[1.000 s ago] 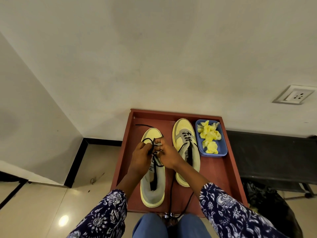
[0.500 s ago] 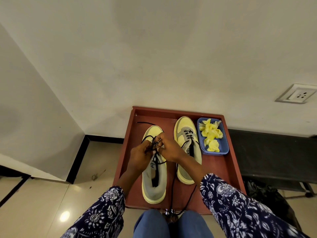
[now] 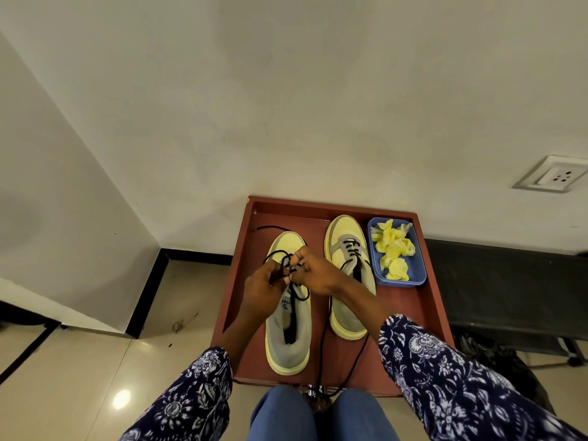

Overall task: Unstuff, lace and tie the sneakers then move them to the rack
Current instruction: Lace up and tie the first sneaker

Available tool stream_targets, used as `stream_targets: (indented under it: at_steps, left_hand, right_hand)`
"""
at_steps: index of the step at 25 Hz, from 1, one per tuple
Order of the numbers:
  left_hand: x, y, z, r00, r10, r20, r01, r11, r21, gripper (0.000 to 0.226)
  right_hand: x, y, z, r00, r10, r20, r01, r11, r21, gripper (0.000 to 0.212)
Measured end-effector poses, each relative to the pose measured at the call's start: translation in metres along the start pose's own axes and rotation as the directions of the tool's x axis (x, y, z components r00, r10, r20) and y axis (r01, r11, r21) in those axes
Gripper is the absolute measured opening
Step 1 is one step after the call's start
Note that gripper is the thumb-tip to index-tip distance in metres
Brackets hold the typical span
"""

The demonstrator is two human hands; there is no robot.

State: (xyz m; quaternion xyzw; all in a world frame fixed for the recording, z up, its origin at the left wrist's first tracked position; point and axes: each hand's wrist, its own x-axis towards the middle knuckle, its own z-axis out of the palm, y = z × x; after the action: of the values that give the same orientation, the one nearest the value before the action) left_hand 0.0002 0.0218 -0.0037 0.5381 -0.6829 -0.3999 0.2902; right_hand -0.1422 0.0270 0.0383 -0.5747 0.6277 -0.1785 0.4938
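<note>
Two yellow and grey sneakers stand side by side, toes away from me, on a red-brown tray (image 3: 426,313). Over the left sneaker (image 3: 288,342) my left hand (image 3: 264,286) and my right hand (image 3: 315,272) meet, both pinching its black lace (image 3: 280,254) near the toe end, with a loop sticking out to the left. The right sneaker (image 3: 345,281) is laced at the front only. Its loose lace ends (image 3: 321,354) trail down off the tray's near edge.
A blue tray (image 3: 416,280) of crumpled yellow paper stuffing (image 3: 394,249) sits at the red tray's right back corner. A dark bench (image 3: 509,281) runs to the right along the wall. A wall socket (image 3: 553,175) is higher up. My knees (image 3: 321,415) are just below the tray.
Both hands have stayed on the left sneaker's lace, with small finger moves. The view has tilted slightly.
</note>
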Motion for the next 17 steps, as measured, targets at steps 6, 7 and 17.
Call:
stream_targets:
  at_steps: [6,7,17]
  left_hand:
    - [-0.001,0.004,0.001,0.997,-0.069,0.028,0.071,0.996,-0.054,0.003]
    - [-0.002,0.005,0.001,0.997,-0.079,0.024,0.08,0.995,-0.057,0.004]
    - [-0.007,0.006,0.003,0.988,-0.154,0.004,0.153,0.979,-0.137,0.005]
  right_hand:
    - [-0.005,-0.006,-0.004,0.994,-0.066,-0.084,0.006,0.822,-0.569,0.024]
    - [-0.005,-0.006,-0.003,0.989,-0.091,-0.116,-0.01,0.742,-0.671,0.027]
    - [-0.015,-0.001,-0.01,0.874,-0.149,-0.462,-0.234,0.703,-0.671,0.027]
